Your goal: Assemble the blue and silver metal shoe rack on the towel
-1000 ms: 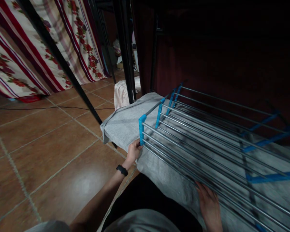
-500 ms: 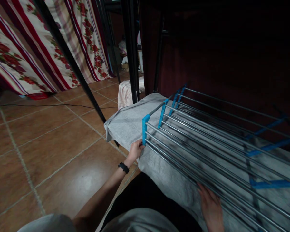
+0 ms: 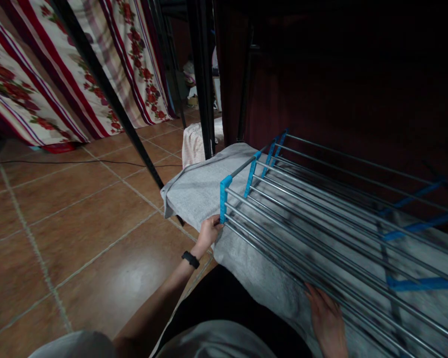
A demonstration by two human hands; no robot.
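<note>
A shoe rack (image 3: pixel 302 219) of silvery metal tubes and blue plastic brackets lies on its side on a grey cloth surface (image 3: pixel 199 191). Its nearest left bracket (image 3: pixel 224 199) is pinched at the lower end by my left hand (image 3: pixel 209 232), which wears a black wristband (image 3: pixel 190 259). My right hand (image 3: pixel 326 318) is at the near long tubes, its fingers bent around the lowest one; the fingertips are partly hidden by the tubes. The rack's far right end fades into shadow.
Black metal posts (image 3: pixel 110 94) rise at the left and behind the cloth. Dark red drapery (image 3: pixel 269 109) hangs along the back. Brown floor tiles (image 3: pixel 78 214) lie to the left, crossed by a thin cable (image 3: pixel 127 164), with a floral curtain (image 3: pixel 85 64) beyond.
Almost nothing differs. Both hands keep their places on the shoe rack, and the rack has shifted only very slightly.
</note>
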